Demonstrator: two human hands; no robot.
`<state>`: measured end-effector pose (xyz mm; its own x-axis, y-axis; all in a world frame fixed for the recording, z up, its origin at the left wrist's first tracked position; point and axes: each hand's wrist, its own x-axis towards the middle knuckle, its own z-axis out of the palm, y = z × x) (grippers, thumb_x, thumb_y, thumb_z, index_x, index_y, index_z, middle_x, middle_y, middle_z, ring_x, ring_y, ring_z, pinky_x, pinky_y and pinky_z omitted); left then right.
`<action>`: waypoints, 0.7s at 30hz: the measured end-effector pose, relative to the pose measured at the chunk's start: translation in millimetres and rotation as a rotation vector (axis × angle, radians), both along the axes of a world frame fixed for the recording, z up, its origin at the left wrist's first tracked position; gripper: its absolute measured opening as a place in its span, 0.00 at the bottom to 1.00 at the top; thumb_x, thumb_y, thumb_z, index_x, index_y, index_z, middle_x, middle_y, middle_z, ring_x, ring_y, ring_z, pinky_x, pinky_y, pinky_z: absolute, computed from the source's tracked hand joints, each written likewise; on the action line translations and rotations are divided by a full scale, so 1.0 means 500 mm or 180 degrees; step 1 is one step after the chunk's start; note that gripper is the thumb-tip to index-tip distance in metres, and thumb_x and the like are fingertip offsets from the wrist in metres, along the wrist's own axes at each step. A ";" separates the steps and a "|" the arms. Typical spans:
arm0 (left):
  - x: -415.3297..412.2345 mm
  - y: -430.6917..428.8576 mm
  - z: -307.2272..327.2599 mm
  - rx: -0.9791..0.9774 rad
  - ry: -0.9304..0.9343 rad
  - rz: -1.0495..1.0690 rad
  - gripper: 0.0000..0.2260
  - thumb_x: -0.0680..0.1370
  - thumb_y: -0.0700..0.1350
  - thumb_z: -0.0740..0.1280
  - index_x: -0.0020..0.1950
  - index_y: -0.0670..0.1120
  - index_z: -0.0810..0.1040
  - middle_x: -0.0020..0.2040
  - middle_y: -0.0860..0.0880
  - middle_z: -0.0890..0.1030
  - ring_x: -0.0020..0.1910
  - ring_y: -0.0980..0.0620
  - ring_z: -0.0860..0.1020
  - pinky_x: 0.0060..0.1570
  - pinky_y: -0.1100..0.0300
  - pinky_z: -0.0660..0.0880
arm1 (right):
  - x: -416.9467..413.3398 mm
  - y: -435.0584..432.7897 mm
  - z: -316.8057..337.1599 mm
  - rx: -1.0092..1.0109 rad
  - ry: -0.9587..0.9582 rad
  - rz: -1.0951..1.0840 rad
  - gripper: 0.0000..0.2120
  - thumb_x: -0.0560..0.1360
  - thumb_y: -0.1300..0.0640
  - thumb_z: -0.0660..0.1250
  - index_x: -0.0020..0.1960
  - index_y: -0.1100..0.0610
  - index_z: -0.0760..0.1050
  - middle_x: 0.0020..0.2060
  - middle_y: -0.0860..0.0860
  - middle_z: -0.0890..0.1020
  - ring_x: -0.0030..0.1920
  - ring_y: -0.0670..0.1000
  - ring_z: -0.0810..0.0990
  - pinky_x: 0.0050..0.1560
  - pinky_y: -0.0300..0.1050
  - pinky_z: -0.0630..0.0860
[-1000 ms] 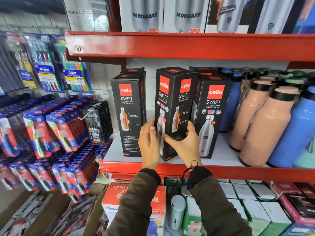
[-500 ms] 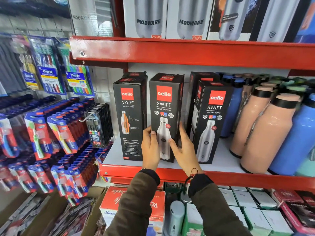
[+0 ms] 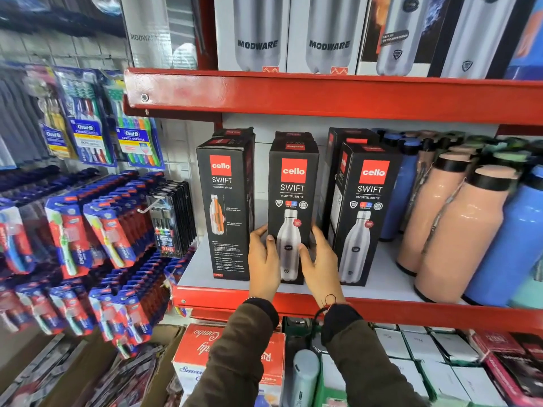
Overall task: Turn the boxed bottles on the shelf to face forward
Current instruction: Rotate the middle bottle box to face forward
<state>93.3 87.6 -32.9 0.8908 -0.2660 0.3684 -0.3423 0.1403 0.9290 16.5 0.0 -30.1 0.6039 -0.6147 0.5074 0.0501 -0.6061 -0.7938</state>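
Note:
Three black cello Swift boxes stand at the front of the red shelf (image 3: 440,314). The middle box (image 3: 292,186) shows its silver-bottle front squarely. My left hand (image 3: 262,264) presses its lower left side and my right hand (image 3: 318,264) its lower right side, so both hands hold it. The left box (image 3: 226,207) shows a panel with an orange bottle and small print. The right box (image 3: 365,212) shows its silver-bottle front, angled slightly so a side panel also shows. More black boxes stand behind these, mostly hidden.
Peach bottles (image 3: 458,230) and blue bottles (image 3: 511,245) crowd the shelf's right part. Modware boxes (image 3: 258,33) fill the shelf above. Toothbrush packs (image 3: 88,230) hang at left. A red carton (image 3: 235,351) and white boxes (image 3: 423,351) sit below.
Between both hands the middle box has turned from a corner-on stance to its front panel facing out, and has settled upright on the shelf. The camera has tilted slightly.

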 end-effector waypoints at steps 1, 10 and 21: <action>-0.001 0.000 0.001 0.0017 -0.0010 -0.0004 0.11 0.85 0.41 0.57 0.68 0.45 0.70 0.61 0.51 0.77 0.60 0.55 0.75 0.50 0.84 0.65 | 0.000 0.002 0.000 0.0010 -0.0057 -0.0058 0.26 0.80 0.64 0.65 0.77 0.55 0.64 0.70 0.52 0.75 0.70 0.45 0.72 0.69 0.34 0.65; -0.011 0.034 -0.004 -0.0115 -0.0275 0.0026 0.12 0.85 0.42 0.60 0.68 0.48 0.72 0.65 0.52 0.79 0.62 0.68 0.75 0.62 0.74 0.70 | -0.010 0.028 0.003 0.0064 -0.0836 -0.0563 0.16 0.75 0.66 0.71 0.59 0.52 0.76 0.54 0.51 0.77 0.46 0.42 0.79 0.42 0.29 0.75; 0.051 0.135 0.025 -0.0531 -0.0978 0.0745 0.15 0.84 0.38 0.59 0.70 0.43 0.72 0.64 0.49 0.75 0.65 0.58 0.72 0.65 0.62 0.69 | 0.065 0.146 0.027 -0.0079 -0.0906 -0.0019 0.15 0.79 0.61 0.69 0.65 0.55 0.78 0.57 0.52 0.80 0.53 0.39 0.81 0.50 0.26 0.75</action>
